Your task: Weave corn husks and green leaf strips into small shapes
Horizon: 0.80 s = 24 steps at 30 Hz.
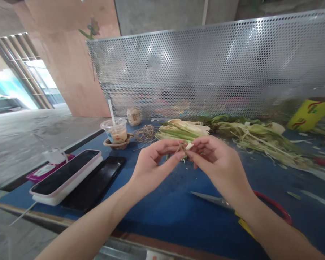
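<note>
A small pale piece (189,146) was held up above the blue table (157,206), in front of the husk bundle (185,127), with a thin brown strand (180,147) just beside it or crossing it; which of the two could not be told. The piece was pinched between the thumb and fingers of the right hand (212,157), and the strand appeared to be nipped in the fingertips of the left hand (162,159). Since so little of either was caught, a slip was judged the likeliest fault: if the pinch were eased, the piece could be dropped among the scraps and the strand sprung loose. If the strand were pulled too hard, the soft-looking piece could be creased or torn, or the strand itself snapped. The scissors (215,199) were lying on the table partly under the right forearm, their tip pointed leftward, so the wrist could be scraped or the tool knocked if the arm were lowered carelessly. Beyond the left hand, the loose twine coil (144,133) was seen near the drink cup (116,130); were a strand snagged and tugged, the cup could be tipped toward the phones (94,184).
</note>
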Each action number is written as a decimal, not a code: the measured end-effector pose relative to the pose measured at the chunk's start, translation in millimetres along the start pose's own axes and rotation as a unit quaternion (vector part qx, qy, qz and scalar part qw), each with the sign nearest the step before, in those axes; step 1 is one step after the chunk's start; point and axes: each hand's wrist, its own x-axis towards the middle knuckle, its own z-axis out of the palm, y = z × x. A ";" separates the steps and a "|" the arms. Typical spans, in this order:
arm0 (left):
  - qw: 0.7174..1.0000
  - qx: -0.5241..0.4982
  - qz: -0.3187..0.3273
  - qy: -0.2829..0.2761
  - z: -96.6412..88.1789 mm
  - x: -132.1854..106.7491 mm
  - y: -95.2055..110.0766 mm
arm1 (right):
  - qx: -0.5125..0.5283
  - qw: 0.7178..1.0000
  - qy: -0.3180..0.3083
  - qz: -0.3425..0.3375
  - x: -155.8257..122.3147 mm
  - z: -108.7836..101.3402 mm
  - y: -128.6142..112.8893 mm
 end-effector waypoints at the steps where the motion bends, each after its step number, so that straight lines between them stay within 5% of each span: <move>1: 1.000 -0.006 -0.006 -0.005 -0.5 0.9 -0.6 | -0.009 1.000 0.000 -0.008 0.1 -0.8 -0.4; 11: 0.999 0.005 0.023 -0.036 -1.4 0.8 -3.7 | -0.054 0.998 -0.022 -0.019 0.4 -8.5 -5.5; 24: 0.962 0.228 0.144 -0.044 -3.3 -0.4 -12.1 | -0.136 0.989 -0.054 -0.032 3.9 -0.7 9.5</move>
